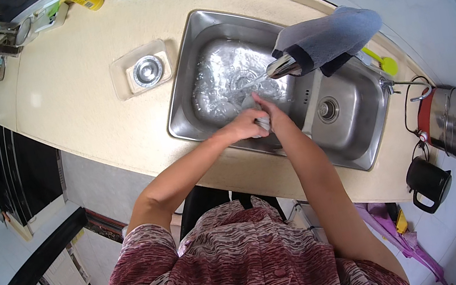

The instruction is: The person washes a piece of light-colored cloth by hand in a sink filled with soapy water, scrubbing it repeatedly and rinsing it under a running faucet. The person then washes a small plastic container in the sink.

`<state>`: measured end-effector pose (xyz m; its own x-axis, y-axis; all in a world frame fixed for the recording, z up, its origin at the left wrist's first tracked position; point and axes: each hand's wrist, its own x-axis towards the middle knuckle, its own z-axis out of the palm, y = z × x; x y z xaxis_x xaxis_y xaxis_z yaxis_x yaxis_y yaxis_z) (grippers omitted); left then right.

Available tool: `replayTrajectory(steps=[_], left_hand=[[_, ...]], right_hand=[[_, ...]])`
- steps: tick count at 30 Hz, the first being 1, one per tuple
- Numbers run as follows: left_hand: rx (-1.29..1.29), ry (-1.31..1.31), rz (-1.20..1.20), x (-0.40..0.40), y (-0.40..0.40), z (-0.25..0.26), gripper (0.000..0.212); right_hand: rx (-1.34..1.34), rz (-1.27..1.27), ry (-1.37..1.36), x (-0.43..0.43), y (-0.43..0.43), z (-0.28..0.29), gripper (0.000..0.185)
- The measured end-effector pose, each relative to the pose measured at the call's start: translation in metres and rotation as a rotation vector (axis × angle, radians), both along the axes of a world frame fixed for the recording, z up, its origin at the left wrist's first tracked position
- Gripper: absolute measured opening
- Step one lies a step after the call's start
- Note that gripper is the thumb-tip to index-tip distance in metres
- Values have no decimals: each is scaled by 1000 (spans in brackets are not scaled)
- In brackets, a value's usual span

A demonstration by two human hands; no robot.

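Observation:
Both my hands are over the near side of the large stainless steel sink basin (pixel 184 104). My left hand (pixel 247 124) grips a wet greyish-white cloth (pixel 263 124), its fingers curled around it. Close against it, my right hand (pixel 272 112) holds the same cloth, with the thumb side turned towards the basin. Part of the cloth is hidden by my fingers. Water runs from the metal faucet spout (pixel 281 66) into the basin, where shallow water ripples over the bottom. A blue-grey towel (pixel 328 37) is draped over the faucet.
A smaller sink basin (pixel 348 121) with a drain lies to the right. On the left counter sits a clear plastic container (pixel 120 76) with a metal sink strainer (pixel 147 71) inside. A stainless steel pot (pixel 455 120) and a black kettle (pixel 429 182) stand at the right.

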<state>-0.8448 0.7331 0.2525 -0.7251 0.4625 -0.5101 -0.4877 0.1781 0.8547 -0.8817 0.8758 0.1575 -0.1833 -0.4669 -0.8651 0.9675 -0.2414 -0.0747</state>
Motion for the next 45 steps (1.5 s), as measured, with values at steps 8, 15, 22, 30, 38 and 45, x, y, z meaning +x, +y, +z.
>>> replayTrajectory(steps=[8, 15, 22, 30, 38, 45], left_hand=[[73, -257, 351, -22, -76, -47, 46], [768, -602, 236, -16, -52, -24, 64], [730, -456, 247, -26, -42, -17, 56], [330, -439, 607, -32, -15, -24, 33], [-186, -418, 939, -27, -7, -45, 34], [-322, -421, 903, -28, -11, -50, 37]], right_hand=[[-361, -142, -35, 17, -25, 53, 55], [-259, 34, 196, 24, -22, 95, 50], [-330, 23, 119, 19, -27, 96, 43], [212, 666, 448, 3, -32, 105, 39], [944, 1209, 1195, 28, -72, 140, 28], [1027, 1417, 1448, 33, -72, 136, 20]])
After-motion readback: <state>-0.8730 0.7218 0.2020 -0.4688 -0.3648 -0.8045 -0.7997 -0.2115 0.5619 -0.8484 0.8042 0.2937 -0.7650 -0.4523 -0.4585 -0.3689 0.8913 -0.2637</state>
